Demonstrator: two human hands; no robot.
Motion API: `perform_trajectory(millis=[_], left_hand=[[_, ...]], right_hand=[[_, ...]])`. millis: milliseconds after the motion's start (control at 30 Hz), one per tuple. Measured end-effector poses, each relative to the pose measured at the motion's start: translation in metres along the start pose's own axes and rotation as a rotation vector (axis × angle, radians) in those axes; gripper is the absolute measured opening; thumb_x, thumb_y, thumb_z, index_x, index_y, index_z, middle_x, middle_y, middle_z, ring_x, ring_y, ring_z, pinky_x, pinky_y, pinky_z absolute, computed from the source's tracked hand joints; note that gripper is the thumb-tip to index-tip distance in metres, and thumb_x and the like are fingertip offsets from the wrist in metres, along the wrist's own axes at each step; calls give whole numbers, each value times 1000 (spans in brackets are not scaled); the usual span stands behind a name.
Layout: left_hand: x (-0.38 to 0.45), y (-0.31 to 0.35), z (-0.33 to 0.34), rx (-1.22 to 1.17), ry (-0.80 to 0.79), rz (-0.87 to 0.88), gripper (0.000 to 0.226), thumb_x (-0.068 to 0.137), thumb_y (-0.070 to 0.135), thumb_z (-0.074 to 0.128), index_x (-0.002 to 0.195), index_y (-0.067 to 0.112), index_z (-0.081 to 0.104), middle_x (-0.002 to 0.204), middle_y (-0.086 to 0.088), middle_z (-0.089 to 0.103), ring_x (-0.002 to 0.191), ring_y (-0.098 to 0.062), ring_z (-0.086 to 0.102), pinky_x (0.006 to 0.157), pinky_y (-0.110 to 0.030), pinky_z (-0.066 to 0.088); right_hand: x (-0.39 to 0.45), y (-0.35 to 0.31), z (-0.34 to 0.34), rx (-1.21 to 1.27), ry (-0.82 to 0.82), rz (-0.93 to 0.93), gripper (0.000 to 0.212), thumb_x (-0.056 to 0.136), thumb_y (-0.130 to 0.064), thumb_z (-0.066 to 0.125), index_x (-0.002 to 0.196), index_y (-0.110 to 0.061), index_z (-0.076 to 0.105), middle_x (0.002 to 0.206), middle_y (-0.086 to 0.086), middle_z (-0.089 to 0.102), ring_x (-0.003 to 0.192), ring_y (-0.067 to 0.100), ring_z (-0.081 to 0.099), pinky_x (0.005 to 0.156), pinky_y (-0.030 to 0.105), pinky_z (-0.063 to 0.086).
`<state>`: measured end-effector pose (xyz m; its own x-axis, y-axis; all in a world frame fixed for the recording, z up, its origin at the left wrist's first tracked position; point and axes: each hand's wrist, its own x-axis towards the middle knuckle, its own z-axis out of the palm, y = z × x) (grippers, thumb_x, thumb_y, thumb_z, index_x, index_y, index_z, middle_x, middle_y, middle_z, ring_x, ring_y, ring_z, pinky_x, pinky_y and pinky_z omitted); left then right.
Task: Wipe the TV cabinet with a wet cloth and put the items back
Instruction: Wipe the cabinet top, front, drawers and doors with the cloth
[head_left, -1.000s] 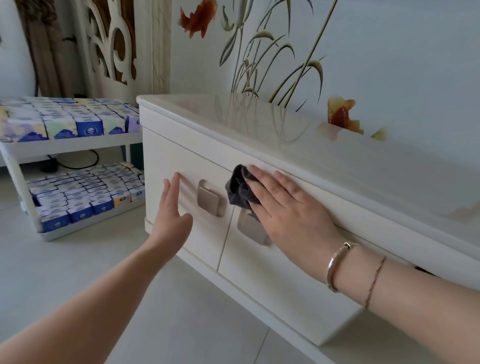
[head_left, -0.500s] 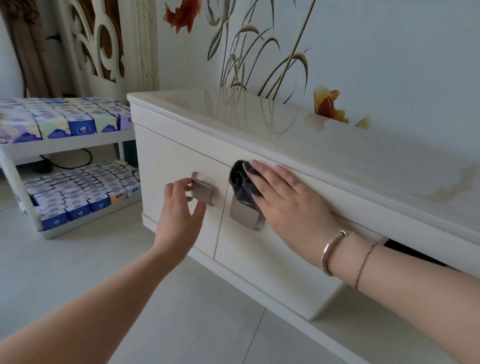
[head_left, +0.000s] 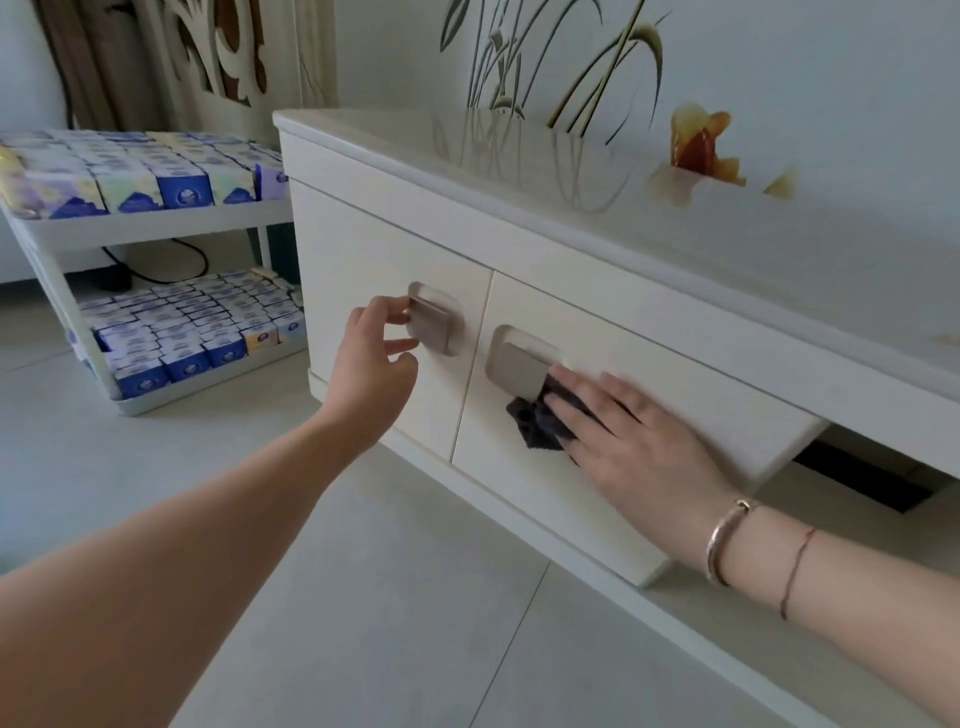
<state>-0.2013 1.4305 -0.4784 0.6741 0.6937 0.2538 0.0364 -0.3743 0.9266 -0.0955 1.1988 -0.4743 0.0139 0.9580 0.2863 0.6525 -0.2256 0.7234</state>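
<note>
Far left: white two-tier rack (head_left: 156, 228), both tiers packed with small blue, white and lilac cartons (head_left: 184, 188). Black cable (head_left: 179, 254) on the floor behind it.

Next right, cream glossy TV cabinet (head_left: 571, 218), top bare and reflecting the reed-and-flower wall mural (head_left: 613, 57).

Left hand (head_left: 370, 364) at the left door's brushed-metal square handle (head_left: 434, 325): fingertips (head_left: 397, 314) curl over the handle's left edge, thumb apart below it, grip half closed. Cannot tell if it actually clamps the handle.

Right door (head_left: 613, 415) stands swung out from the cabinet front, dark gap behind its right edge. Its own brushed-metal handle (head_left: 522, 364) sits near its left edge.

Right hand (head_left: 628, 431) lies flat, fingers spread, pressing a dark grey crumpled cloth (head_left: 535, 421) against that door face, just below and right of the handle. Cloth is pinned under the fingers, not pinched, and bunches out past them to the left.

Rose-gold bangle (head_left: 724, 540) and thin red string bracelet (head_left: 795, 571) on the right wrist.
</note>
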Motion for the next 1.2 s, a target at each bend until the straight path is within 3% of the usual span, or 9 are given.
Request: perform_trajectory(millis=[233, 367, 467, 567, 733, 867, 1033, 1133, 1200], left_hand=[[-2, -7, -4, -7, -8, 27, 62, 80, -15, 36, 130, 18, 49, 122, 6, 45, 111, -9, 56, 82, -15, 46], [2, -4, -13, 43, -47, 2, 64, 78, -16, 35, 130, 18, 53, 125, 6, 49, 120, -7, 50, 78, -10, 41], [7, 2, -26, 94, -106, -30, 67, 77, -17, 34, 130, 20, 55, 130, 9, 50, 116, -3, 42, 64, 8, 33], [12, 7, -34, 66, -154, -71, 68, 79, -18, 32, 130, 21, 56, 133, 10, 49, 110, 2, 37, 54, 12, 28], [14, 4, -39, 46, -222, -68, 71, 79, -18, 31, 132, 24, 54, 140, 10, 46, 96, 7, 44, 49, 8, 33], [23, 4, -46, 75, -237, -126, 72, 79, -14, 31, 127, 30, 59, 138, 14, 49, 117, 1, 44, 54, 6, 33], [31, 1, -53, 29, -181, -150, 72, 75, -16, 28, 121, 27, 63, 129, 13, 58, 110, -2, 48, 51, 7, 33], [33, -8, -60, -43, -57, -188, 69, 74, -15, 28, 122, 23, 60, 122, 10, 60, 83, -6, 53, 47, -5, 42], [35, -18, -62, -44, -13, -207, 68, 72, -14, 28, 116, 26, 60, 118, 10, 61, 95, -14, 52, 53, -16, 42]], right_hand=[[-35, -39, 45, -69, -36, -147, 58, 96, -3, 8, 132, -5, 53, 141, 11, 49, 138, 31, 28, 116, 42, 8], [3, -75, 70, -165, -177, -346, 52, 88, -14, 27, 127, -12, 61, 140, 8, 51, 138, 26, 34, 116, 43, 6], [65, -67, 59, -333, -58, -304, 53, 91, -16, 29, 141, -3, 42, 152, 21, 28, 144, 35, 13, 113, 52, -11], [90, -57, 39, -516, -145, -278, 55, 98, -22, 25, 146, 4, 20, 154, 27, 12, 143, 43, -2, 102, 57, -22], [50, -91, 69, -347, -300, -371, 55, 93, -11, 18, 144, 4, 30, 153, 25, 19, 145, 35, 11, 118, 42, 4], [77, -76, 48, -340, -390, -264, 53, 98, -23, 28, 147, -6, 28, 159, 12, -7, 146, 23, -13, 112, 37, -17], [127, -48, 15, -599, -377, -325, 63, 96, -35, 35, 149, -4, 19, 156, 23, 8, 139, 50, -13, 78, 70, -38], [124, -47, 10, -614, -262, -274, 54, 97, -24, 33, 147, -3, 28, 155, 25, 12, 142, 45, -4, 95, 65, -33], [123, -45, 11, -410, -87, -147, 52, 97, -10, 14, 139, 1, 41, 152, 26, 24, 144, 38, 15, 113, 55, -15]])
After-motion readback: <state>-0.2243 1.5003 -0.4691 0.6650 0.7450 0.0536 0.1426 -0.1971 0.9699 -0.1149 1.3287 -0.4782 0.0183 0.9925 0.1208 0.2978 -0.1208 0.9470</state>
